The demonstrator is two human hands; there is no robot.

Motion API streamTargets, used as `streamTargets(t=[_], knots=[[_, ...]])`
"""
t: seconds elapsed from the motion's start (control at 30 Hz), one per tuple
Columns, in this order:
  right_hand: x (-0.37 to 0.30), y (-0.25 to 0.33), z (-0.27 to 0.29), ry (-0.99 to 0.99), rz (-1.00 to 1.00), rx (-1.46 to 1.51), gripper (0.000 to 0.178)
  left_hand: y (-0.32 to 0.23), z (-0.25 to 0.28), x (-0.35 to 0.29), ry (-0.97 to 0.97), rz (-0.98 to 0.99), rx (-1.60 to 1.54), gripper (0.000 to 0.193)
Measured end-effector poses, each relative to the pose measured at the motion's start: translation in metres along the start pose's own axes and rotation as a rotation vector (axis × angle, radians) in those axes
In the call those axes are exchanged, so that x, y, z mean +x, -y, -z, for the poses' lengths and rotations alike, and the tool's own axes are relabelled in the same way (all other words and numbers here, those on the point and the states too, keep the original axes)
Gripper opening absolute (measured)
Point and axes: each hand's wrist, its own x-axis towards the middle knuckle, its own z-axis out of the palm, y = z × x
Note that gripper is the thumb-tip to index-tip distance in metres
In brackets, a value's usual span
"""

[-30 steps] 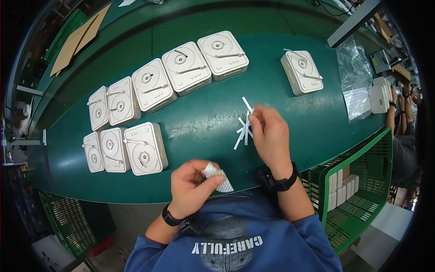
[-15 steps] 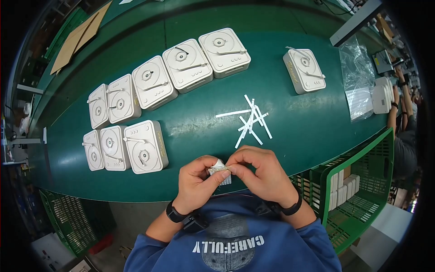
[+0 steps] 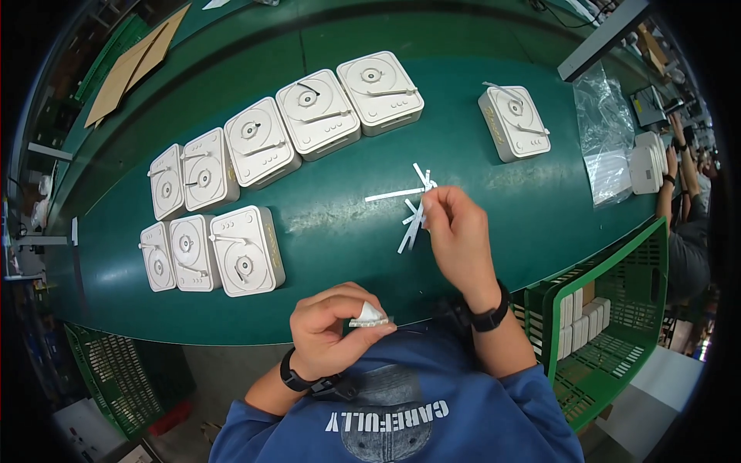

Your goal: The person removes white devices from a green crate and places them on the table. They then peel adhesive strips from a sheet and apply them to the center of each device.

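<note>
My left hand is closed near the table's front edge. Its thumb and fingers pinch a small white folded sheet with a patterned edge; most of it is hidden in the hand. Farther right and forward, my right hand reaches over a loose pile of narrow white strips. Its thumb and forefinger come together at the pile's right side, covering part of it. I cannot make out what, if anything, is between those fingertips.
Several white boxy devices shaped like small record players stand in two rows at the left. Another such device sits at the right, beside clear plastic film. A green crate holding white boxes stands at the right edge; a co-worker's arm shows beyond.
My right hand has left the small sheet and moved forward and right to the strips. My left hand keeps the sheet, slightly lower and tilted.
</note>
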Motion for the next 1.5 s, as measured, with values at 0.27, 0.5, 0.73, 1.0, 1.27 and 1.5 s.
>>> streamTargets(t=[0.27, 0.5, 0.73, 1.0, 1.27, 1.5], knots=[[-0.027, 0.025, 0.007, 0.197, 0.047, 0.181, 0.015, 0.025, -0.002, -0.008, -0.252, 0.490, -0.174, 0.023], [-0.039, 0.036, 0.014, 0.529, 0.060, 0.118, 0.008, 0.027, -0.005, -0.006, -0.154, 0.455, -0.168, 0.023], [-0.048, 0.025, 0.009, 0.480, 0.077, 0.200, 0.008, 0.024, -0.008, -0.007, -0.155, 0.467, -0.147, 0.018], [-0.049, 0.018, -0.003, 0.287, -0.120, 0.228, 0.009, 0.011, -0.006, 0.002, 0.015, 0.078, 0.210, 0.017], [0.008, -0.004, 0.003, -0.119, 0.251, -0.312, 0.012, 0.007, -0.011, -0.005, -0.245, 0.107, -0.131, 0.017], [-0.038, 0.036, 0.002, 0.395, 0.108, 0.238, 0.010, 0.021, -0.006, -0.009, -0.297, 0.415, -0.236, 0.016]])
